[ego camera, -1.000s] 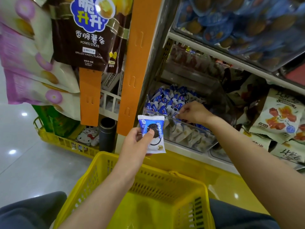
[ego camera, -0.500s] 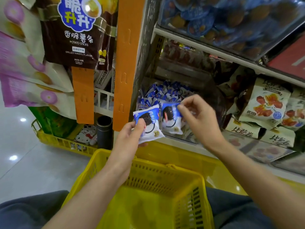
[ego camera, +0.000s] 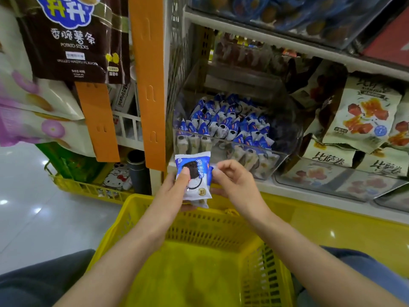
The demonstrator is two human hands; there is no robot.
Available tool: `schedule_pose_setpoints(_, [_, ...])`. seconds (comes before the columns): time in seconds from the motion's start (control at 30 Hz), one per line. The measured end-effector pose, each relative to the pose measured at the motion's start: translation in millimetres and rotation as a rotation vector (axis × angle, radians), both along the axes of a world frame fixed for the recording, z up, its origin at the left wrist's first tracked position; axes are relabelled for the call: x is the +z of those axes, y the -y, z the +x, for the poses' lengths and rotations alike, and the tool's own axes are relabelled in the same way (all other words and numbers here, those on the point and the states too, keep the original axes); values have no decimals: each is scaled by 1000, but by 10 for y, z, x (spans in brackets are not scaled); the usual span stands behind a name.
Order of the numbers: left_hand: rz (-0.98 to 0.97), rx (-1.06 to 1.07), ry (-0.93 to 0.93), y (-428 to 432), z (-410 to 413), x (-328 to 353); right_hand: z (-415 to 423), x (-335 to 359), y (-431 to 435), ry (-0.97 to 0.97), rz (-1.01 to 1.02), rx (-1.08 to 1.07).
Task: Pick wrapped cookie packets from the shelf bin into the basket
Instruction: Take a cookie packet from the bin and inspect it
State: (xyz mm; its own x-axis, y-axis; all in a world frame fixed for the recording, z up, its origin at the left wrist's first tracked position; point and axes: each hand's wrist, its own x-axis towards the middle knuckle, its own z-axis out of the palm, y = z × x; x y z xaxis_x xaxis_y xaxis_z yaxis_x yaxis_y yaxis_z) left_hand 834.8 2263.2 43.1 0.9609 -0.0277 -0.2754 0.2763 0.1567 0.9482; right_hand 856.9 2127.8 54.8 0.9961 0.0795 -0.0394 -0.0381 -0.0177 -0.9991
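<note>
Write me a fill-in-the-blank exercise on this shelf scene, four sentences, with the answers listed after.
1. The left hand holds the cookie packet with its ____ pressed on the front.
2. The right hand pinches the packet's edge above the ____ basket.
3. The packets in the clear bin are white and ____.
4. The brown hanging bag reads "POTATO ____".

Missing words: thumb, yellow, blue, STICKS.

Shelf bin [ego camera: 221,139] open-topped, upper shelf [ego camera: 287,44] close overhead, orange strip [ego camera: 150,85] at left, basket [ego camera: 199,229] open below.
</note>
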Motion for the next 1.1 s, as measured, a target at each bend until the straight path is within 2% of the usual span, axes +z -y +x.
schedule_pose_setpoints(0.1, [-36, -75, -67, -16, -9, -2, -8, 27, 21, -119, 52, 73])
schedule_pose_setpoints(0.17, [-21, -67, -58, -24, -30, -16, -42, 37, 35, -163, -3, 162])
schedule_pose_setpoints(0.3, [-31, -51, -63, -21, -61, -17, -80, 57, 54, -102, -80, 161])
schedule_pose_setpoints(0.43, [-253, -72, -71, -44, -63, 52, -80, 122, 52, 5, -75, 89])
schedule_pose_setpoints(0.67, [-75, 197, -42, -109, -50, 88, 11, 275, 125, 101, -147, -58])
schedule_pose_setpoints(0.8, [27, 239, 89, -173, 0, 113, 351, 498, 231, 263, -283, -266])
schedule_pose_setpoints(0.93, [23, 222, 89, -206, 44, 144, 771, 688, 274, 379, -512, -337])
schedule_pose_setpoints(1.0, [8, 220, 64, -210, 60, 159, 944, 706, 261, 331, -735, -296])
schedule_pose_setpoints(1.1, [-29, 210, 36, -203, 60, 178, 1090, 692, 229, 129, -1025, -83])
